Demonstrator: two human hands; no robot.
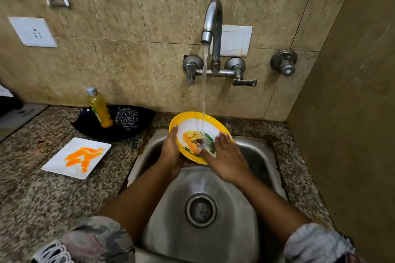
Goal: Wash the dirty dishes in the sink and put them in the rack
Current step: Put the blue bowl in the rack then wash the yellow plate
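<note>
Head view looks down on a steel sink (245,230) set in a speckled granite counter (38,194). Wall tap (211,28) is on, w/ a thin stream of water (204,92) falling onto a round yellow-rimmed plate (192,123). Plate is tilted, held over the back part of the sink, white centre w/ orange & green smears facing the camera.

Left hand (171,151) grips the plate's left edge, thumb over the rim, fingers curled behind it. Right hand (224,156) lies on the plate's face, palm down, fingers spread & flat against the smeared centre where the stream lands; it holds nothing. Both forearms are bare, sleeves pushed up near the bottom of the frame.

Sink basin below the plate is wet, drain (201,210) in the middle.

On the counter left of the sink: a white square plate (59,162) w/ an orange smear, lying flat & well apart from the hands. Behind it, against the wall, a black dish (89,128) holds a yellow soap bottle (100,109) w/ a silver cap, leaning, & a steel scrubber (126,118) just beside it.

No rack in view.
</note>
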